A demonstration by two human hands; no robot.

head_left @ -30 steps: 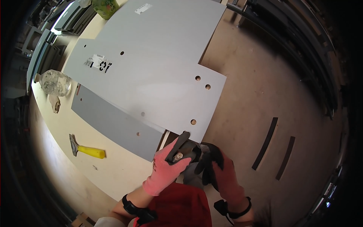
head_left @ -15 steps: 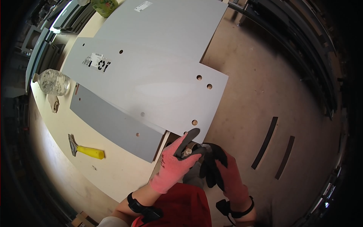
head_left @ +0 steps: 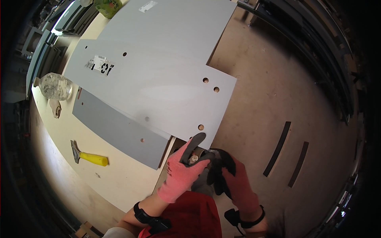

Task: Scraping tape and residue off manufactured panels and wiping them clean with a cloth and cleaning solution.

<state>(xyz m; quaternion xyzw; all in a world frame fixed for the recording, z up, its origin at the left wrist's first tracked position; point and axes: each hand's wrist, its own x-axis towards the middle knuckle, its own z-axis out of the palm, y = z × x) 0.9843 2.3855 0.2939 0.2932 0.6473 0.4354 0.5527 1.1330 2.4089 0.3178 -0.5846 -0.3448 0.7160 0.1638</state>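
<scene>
Both my hands wear pink gloves with dark grey fingers and palms, and they meet at the near corner of a light grey panel [head_left: 158, 95]. My left hand [head_left: 186, 162] has its dark thumb or forefinger stretched toward the panel's edge. In its grip sits a small brownish, rounded thing with a pale crumpled centre [head_left: 193, 159], mostly covered by the glove. My right hand [head_left: 226, 170] is closed beside it, fingers pinched around a small greyish bit that I cannot make out. Round holes are drilled in the panel near this corner.
A darker grey board [head_left: 119, 127] lies partly under the panel. On the cream table are a yellow-handled scraper [head_left: 90, 158], a clear plastic bottle [head_left: 55, 86] and a folded cloth [head_left: 55, 108]. Two dark strips [head_left: 277, 148] lie on the floor at right; a dark rack [head_left: 309, 43] stands beyond.
The view has shifted slightly, so everything sits a little further left. Both hands keep nearly the same pose at the panel's corner.
</scene>
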